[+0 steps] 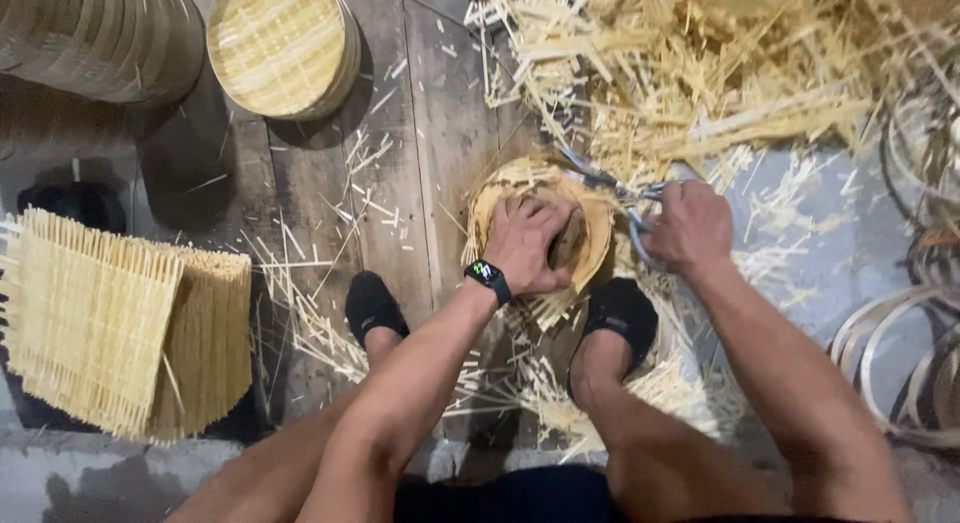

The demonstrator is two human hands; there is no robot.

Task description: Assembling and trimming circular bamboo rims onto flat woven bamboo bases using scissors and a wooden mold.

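Pressing round woven tray (500, 198) rim, left hand (530, 245); right hand (688, 226) gripping shears (615, 188).

round tray (540, 198): pale woven bamboo, matt, rough-edged | scissors (625, 198): dull grey metal blades, bluish handles | mats (110, 333): matt bamboo slats | floor (430, 113): dark worn wood planks, rough | offcuts (700, 73): dry splintered bamboo strips | watch (487, 278): glossy black

Your left hand (528, 245) presses palm down with fingers spread and curled, a black wristwatch (488, 279) on its wrist, forearm reaching forward. Your right hand (688, 226) is closed in a fist, knuckles up, its arm stretched forward beside the left.
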